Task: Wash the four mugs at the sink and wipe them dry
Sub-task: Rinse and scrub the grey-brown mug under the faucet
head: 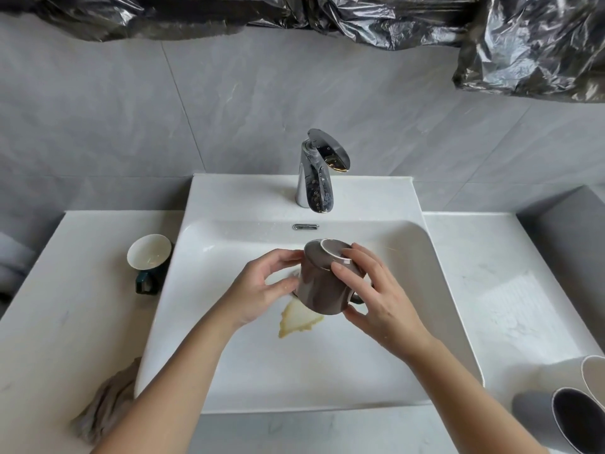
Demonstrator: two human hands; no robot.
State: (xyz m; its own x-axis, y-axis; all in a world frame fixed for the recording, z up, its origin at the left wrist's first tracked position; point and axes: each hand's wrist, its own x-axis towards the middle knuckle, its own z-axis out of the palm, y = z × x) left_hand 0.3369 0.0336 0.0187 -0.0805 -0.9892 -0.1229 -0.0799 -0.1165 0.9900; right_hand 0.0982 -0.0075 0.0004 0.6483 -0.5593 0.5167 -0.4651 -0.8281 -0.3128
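Over the white sink (425,257) I hold a brown mug (319,290) upside down, its pale base ring facing up. My right hand (376,296) grips its right side, fingers across the base and the handle behind them. My left hand (265,286) presses a yellowish cloth (299,319) against the mug's left wall, and the cloth hangs below it. A dark green mug (149,260) with a white inside stands on the left counter. Two more mugs, a grey one (556,417) and a pale one (594,375), lie at the bottom right.
The chrome faucet (319,173) stands behind the basin, with no water running. A crumpled beige towel (108,404) lies on the left counter near the front edge. Black plastic sheeting (523,47) hangs along the top of the grey tiled wall.
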